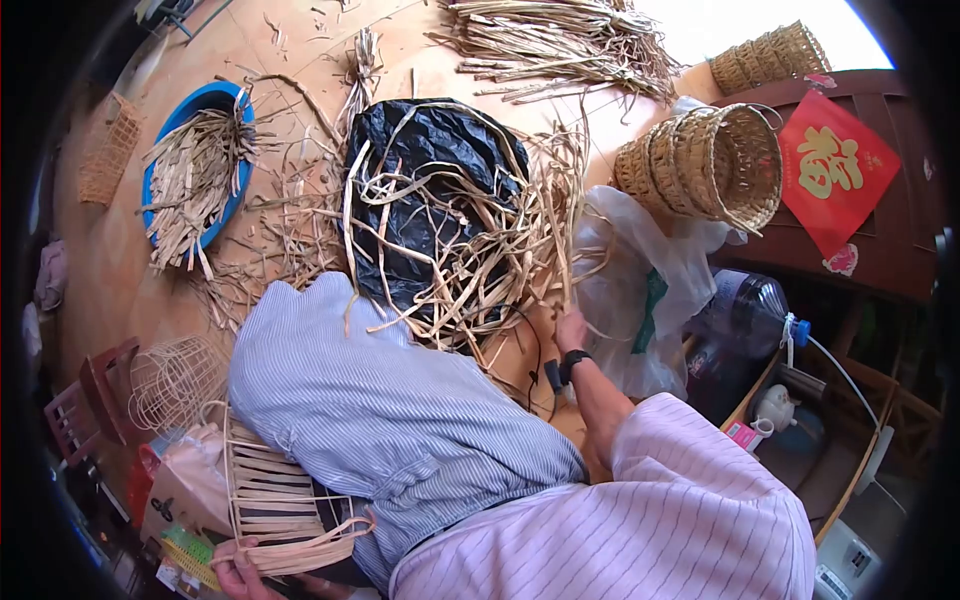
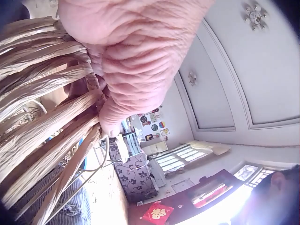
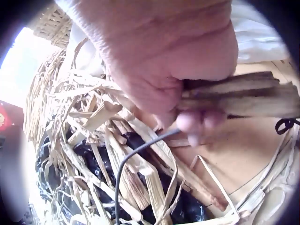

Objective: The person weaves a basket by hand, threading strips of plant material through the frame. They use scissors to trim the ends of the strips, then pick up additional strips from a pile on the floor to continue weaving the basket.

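Note:
At the lower left of the head view, my left hand grips the rim of a partly woven piece made of flat dried plant strips on a frame. The left wrist view shows that hand close up, fingertips curled over the bound rim, with strips running off in rows. My right hand is beside the tangled heap of dried strips on a black plastic bag. In the right wrist view its fingers curl round a flat bundle of dried strips.
A blue basin of cut strips stands at the left. Woven baskets and a clear plastic bag are at the right, near a large water bottle. A strip bundle lies at the back.

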Action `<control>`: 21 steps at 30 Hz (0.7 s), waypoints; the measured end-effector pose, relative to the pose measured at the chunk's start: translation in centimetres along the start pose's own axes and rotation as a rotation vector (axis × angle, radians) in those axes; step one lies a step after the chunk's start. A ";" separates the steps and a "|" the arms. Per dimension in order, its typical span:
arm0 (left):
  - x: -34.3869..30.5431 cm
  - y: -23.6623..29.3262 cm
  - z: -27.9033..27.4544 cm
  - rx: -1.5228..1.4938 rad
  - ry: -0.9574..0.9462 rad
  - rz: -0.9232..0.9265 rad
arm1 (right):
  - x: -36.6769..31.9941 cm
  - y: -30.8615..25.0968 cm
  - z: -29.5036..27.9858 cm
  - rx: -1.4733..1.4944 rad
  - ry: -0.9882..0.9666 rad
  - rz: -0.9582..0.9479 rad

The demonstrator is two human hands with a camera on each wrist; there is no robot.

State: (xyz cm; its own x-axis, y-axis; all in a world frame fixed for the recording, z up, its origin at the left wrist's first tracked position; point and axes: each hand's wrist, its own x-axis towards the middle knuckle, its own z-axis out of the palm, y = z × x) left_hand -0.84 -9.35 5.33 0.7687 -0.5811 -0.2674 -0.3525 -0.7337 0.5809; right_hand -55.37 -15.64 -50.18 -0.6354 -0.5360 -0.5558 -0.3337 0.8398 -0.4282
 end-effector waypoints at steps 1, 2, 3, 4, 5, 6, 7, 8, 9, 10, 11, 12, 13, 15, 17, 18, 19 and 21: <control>0.0 -0.4 -0.1 -0.022 -0.005 -0.005 | 0.9 -0.9 -1.6 -0.021 0.061 -0.091; 0.0 -0.7 -0.1 -0.029 0.007 -0.012 | 1.5 -1.9 -3.3 -0.043 0.120 -0.180; 0.1 -0.9 -0.2 -0.035 0.018 -0.018 | 1.5 -3.3 -5.0 -0.059 0.163 -0.334; 0.2 -1.0 -0.1 -0.044 0.030 -0.020 | 1.6 -5.2 -6.9 -0.072 0.208 -0.490; 0.3 -0.8 0.0 -0.016 0.016 0.001 | 1.3 -7.5 -8.6 -0.085 0.254 -0.648; 0.3 -0.3 0.0 0.010 0.003 0.022 | 0.5 -10.3 -10.2 -0.073 0.190 -0.647; 0.4 -0.1 0.0 0.035 -0.010 0.044 | -0.7 -13.4 -11.3 -0.061 0.125 -0.646; 0.5 0.0 -0.1 0.040 -0.017 0.043 | -1.7 -15.6 -11.8 -0.050 0.060 -0.643; 0.6 -0.1 -0.3 0.044 -0.024 0.042 | -2.4 -17.1 -11.5 -0.105 0.048 -0.672; 0.7 -0.2 -0.3 0.048 -0.027 0.040 | -3.8 -18.7 -10.9 -0.046 -0.020 -0.710; 0.8 -0.4 -0.4 0.053 -0.029 0.039 | -5.4 -20.3 -10.0 0.015 -0.091 -0.747; 0.9 -0.4 -0.4 0.035 -0.019 0.039 | -7.4 -21.6 -9.0 0.011 -0.187 -0.773; 0.8 -0.5 -0.3 0.027 -0.014 0.044 | -9.8 -23.0 -8.2 -0.106 -0.211 -0.980; 0.8 -0.6 -0.3 0.005 -0.004 0.056 | -14.5 -24.6 -6.4 -0.275 -0.517 -0.943; 0.9 -0.8 -0.4 -0.011 0.005 0.063 | -18.6 -24.6 -5.2 -0.434 -0.667 -1.154; 0.8 -1.0 -0.4 -0.017 0.009 0.062 | -20.0 -24.3 -4.7 -0.537 -0.793 -1.183; 0.8 -1.2 -0.4 -0.016 0.008 0.062 | -20.8 -23.6 -4.3 -0.562 -0.848 -1.225; 0.8 -1.4 -0.5 -0.025 0.009 0.064 | -20.9 -21.8 -4.0 -0.587 -0.871 -1.281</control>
State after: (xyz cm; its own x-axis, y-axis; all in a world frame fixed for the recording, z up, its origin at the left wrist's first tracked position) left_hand 0.54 -8.67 4.71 0.7496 -0.6234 -0.2225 -0.3877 -0.6860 0.6157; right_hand -37.55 -22.42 -26.39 0.7294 -0.5755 -0.3699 -0.6280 -0.3490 -0.6955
